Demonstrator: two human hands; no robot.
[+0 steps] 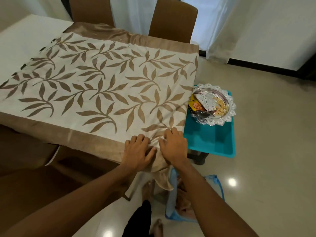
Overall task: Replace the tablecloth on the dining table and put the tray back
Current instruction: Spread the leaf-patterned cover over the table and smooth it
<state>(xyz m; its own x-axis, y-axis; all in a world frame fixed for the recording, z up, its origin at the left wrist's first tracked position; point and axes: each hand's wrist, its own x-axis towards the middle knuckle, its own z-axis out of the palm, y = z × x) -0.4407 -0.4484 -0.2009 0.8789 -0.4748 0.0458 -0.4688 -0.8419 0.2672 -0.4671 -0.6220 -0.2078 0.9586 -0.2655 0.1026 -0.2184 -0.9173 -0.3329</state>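
A cream tablecloth (102,86) with brown leaf print and a tan border covers most of the white dining table (25,36). At the table's near right corner the cloth is bunched and hangs down. My left hand (138,151) and my right hand (173,144) lie side by side on that bunched corner, fingers pinching the fabric. A round silver tray (222,106) holding snack packets and nuts sits on a teal plastic stool (210,141) just right of the table.
Brown chairs stand at the far side (172,19) and the near left (25,146) of the table. A blue bag (172,199) with cloth in it lies on the glossy floor by my feet. White curtains hang at the back right.
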